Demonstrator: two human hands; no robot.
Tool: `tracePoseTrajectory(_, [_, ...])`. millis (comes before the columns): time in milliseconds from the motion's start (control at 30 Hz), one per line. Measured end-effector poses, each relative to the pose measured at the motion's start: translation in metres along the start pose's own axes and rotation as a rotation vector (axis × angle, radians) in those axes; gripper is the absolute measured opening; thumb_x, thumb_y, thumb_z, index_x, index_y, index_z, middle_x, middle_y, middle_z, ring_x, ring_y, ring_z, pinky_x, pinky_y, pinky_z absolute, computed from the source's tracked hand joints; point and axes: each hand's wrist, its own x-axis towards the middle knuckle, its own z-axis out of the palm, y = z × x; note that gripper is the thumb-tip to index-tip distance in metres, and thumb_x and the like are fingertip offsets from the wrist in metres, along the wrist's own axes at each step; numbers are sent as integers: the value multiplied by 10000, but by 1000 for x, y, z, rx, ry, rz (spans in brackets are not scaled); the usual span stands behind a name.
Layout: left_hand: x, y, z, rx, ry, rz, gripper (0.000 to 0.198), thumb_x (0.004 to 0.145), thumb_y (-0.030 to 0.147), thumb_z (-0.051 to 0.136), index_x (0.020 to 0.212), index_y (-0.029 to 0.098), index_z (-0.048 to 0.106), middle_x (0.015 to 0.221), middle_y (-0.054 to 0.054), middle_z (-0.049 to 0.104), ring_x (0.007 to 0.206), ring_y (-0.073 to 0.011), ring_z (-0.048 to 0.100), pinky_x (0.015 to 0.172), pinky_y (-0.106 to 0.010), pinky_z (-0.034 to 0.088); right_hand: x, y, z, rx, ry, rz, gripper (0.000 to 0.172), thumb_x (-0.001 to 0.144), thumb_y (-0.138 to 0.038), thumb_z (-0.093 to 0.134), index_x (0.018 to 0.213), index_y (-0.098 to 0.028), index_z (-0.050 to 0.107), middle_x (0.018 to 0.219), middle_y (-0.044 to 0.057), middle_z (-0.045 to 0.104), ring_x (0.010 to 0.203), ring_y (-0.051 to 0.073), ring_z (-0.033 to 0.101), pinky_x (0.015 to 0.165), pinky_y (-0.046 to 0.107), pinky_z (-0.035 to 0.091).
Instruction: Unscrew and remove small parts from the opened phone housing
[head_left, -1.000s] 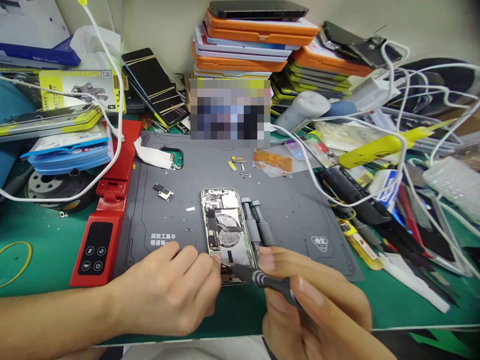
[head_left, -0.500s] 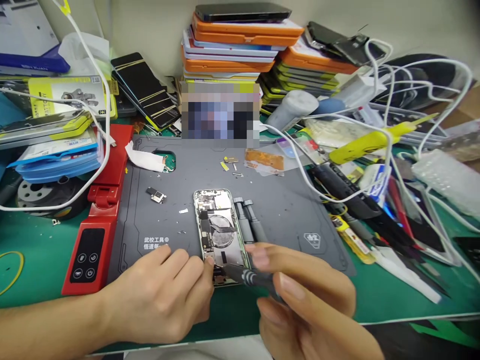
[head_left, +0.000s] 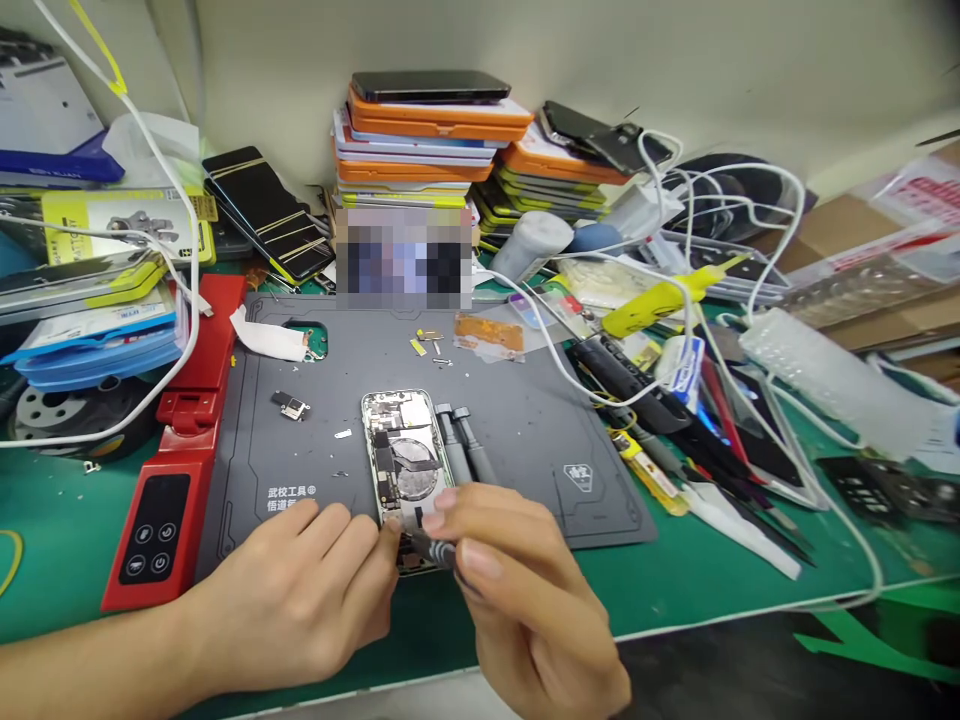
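An opened phone [head_left: 415, 455] lies on the grey mat, its battery, round coil and circuit parts exposed. My left hand [head_left: 307, 575] is closed, with its fingertips at the phone's lower left edge, holding it. In my right hand [head_left: 525, 590], between thumb and fingers, is a dark grey, slim tool [head_left: 436, 550] with pale bands on its grip. Its front end reaches over the lower part of the phone; the fingers hide much of it, and I cannot tell whether the tip touches. Two grey screwdrivers [head_left: 469, 445] lie along the phone's right side.
A grey work mat [head_left: 525, 420] carries small metal parts [head_left: 429, 340] and a loose module [head_left: 291, 405]. On the left stands a red device [head_left: 161, 520] with buttons. Orange boxes [head_left: 435, 120] are stacked behind. White cables [head_left: 555, 370], a yellow tool [head_left: 652, 305] and other tools crowd the right.
The view has shifted, so the scene sits further left and lower. My right hand has come closer to the phone with the tool, now more upright and more hidden. My left hand stays at the phone.
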Motion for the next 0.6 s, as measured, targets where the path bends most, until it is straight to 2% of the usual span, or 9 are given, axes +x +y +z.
tracePoseTrajectory(100, [-1,1,0,6,-4,-1,130,1000,149,597,1027,103,715,737,-18,601,629,-209,498,544,-376,351,-1,1,0,-19,28,7,310,1031,9,568,1247,-173,696,1129,70,680,1056,198,687,920,440,680])
tracePoseTrajectory(200, [-2,0,1,28,-2,1,138,995,158,610,1049,88,716,737,-15,596,625,-204,509,532,-372,354,-1,1,0,1,28,-7,387,1013,37,549,1321,-161,674,1182,99,698,1098,221,711,897,435,680])
tracePoseTrajectory(333, [-2,0,1,55,-2,2,193,1001,178,603,1125,72,707,746,-9,593,630,-193,530,530,-354,376,-1,2,2,6,59,-17,436,985,60,564,1345,-163,669,1120,75,693,1015,198,717,862,396,677])
tracePoseTrajectory(600, [-3,1,4,53,31,-7,116,987,143,586,945,130,693,728,-12,565,625,-196,486,538,-374,333,-3,4,3,27,35,-21,558,946,110,549,1421,-169,634,1186,97,695,1084,213,717,875,414,679])
